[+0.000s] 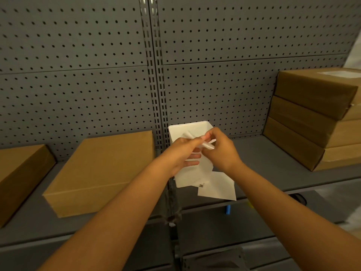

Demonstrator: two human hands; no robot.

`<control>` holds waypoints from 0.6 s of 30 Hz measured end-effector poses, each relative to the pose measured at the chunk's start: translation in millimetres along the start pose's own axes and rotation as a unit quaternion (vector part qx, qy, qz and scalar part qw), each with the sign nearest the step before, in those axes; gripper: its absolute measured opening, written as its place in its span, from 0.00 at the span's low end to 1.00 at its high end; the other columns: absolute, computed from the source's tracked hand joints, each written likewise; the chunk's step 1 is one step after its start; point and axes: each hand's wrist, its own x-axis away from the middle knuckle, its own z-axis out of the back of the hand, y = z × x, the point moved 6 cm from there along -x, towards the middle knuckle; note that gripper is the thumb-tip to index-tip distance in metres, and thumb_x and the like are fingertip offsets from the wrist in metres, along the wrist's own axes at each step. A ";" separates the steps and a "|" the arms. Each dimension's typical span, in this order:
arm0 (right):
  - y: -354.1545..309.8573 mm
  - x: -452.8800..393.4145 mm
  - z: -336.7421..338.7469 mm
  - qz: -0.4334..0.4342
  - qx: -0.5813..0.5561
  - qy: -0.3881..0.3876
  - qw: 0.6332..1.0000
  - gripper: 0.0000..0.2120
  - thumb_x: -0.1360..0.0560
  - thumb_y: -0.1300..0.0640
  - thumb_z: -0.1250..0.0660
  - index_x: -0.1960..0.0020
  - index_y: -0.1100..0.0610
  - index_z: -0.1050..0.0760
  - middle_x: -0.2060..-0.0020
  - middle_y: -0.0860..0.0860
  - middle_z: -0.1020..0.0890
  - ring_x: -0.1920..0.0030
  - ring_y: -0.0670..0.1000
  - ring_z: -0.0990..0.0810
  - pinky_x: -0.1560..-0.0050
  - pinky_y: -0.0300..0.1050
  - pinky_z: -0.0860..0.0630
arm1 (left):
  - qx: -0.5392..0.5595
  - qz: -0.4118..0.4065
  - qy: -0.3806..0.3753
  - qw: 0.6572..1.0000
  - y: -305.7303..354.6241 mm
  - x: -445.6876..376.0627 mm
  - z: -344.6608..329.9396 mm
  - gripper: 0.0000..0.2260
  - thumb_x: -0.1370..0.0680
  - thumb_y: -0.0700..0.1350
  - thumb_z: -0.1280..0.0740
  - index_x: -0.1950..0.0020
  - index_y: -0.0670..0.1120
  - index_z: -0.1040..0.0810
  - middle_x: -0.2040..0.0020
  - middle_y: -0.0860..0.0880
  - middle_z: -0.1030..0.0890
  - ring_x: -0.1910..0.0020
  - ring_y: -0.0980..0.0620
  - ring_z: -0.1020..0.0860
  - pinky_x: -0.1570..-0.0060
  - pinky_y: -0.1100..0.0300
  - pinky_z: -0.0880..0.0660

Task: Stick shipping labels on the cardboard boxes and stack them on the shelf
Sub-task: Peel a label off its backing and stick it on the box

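Grey perforated panels (pixel 97 55) fill the background before us, split by a slotted upright (pixel 156 85), and a grey shelf (pixel 263 153) runs across below them. Starting at the far left, we see a flat cardboard box (pixel 19 173) lying on the shelf, cut off by the frame edge. Just beside it sits a second flat cardboard box (pixel 101 169), its top bare and brown. Moving toward the middle, our left hand (pixel 183 153) reaches in from below, its fingers curled around white label paper (pixel 203 173) so that its grip is closed on the sheet; two fingertips show beneath the paper. Behind the hands stands a white bin (pixel 195 128), set against the upright, with its open top facing us. Our right hand (pixel 220 151) meets the left one, thumb and forefinger pinching a thin strip of the same paper at its upper edge, so this grip is also clasped on the label paper. Below the hands, a white sheet (pixel 216 186) with a small printed code hangs past the shelf's front edge. A small blue piece (pixel 228 209) shows under the shelf lip. Farther right, three cardboard boxes (pixel 312 118) rest stacked on the shelf, and the topmost one carries a white label (pixel 340 74) on its upper face.
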 end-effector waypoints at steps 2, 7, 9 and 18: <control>-7.7 2.7 -9.8 0.032 0.017 -0.032 0.999 0.10 0.28 0.63 0.31 0.50 0.56 0.29 0.52 0.51 0.24 0.55 0.49 0.24 0.63 0.37 0.29 | 0.014 0.005 0.022 1.000 -0.2 -1.1 2.6 0.19 0.26 0.56 0.31 0.41 0.46 0.23 0.46 0.48 0.18 0.46 0.50 0.20 0.46 0.54 0.21; -4.9 9.9 -19.8 0.023 -0.030 -0.112 0.993 0.18 0.28 0.59 0.29 0.40 0.53 0.27 0.45 0.49 0.26 0.50 0.47 0.25 0.57 0.33 0.28 | 0.037 -0.004 0.098 0.995 -4.3 -1.7 17.7 0.11 0.21 0.42 0.35 0.39 0.44 0.27 0.51 0.48 0.18 0.53 0.51 0.19 0.53 0.55 0.21; 0.9 11.0 -13.8 -0.007 -0.069 -0.105 0.992 0.16 0.26 0.54 0.31 0.39 0.50 0.28 0.47 0.45 0.25 0.50 0.44 0.25 0.58 0.33 0.28 | 0.050 -0.002 0.106 0.993 -5.4 0.3 22.7 0.09 0.20 0.38 0.39 0.41 0.46 0.28 0.54 0.48 0.19 0.56 0.51 0.19 0.51 0.53 0.21; 44.9 8.1 -13.5 -0.182 -0.102 -0.129 0.969 0.10 0.22 0.57 0.39 0.42 0.49 0.25 0.42 0.49 0.24 0.45 0.51 0.23 0.44 0.48 0.26 | 0.084 -0.011 0.106 0.991 1.7 8.0 44.5 0.17 0.22 0.28 0.45 0.38 0.43 0.28 0.47 0.43 0.22 0.46 0.42 0.24 0.47 0.48 0.24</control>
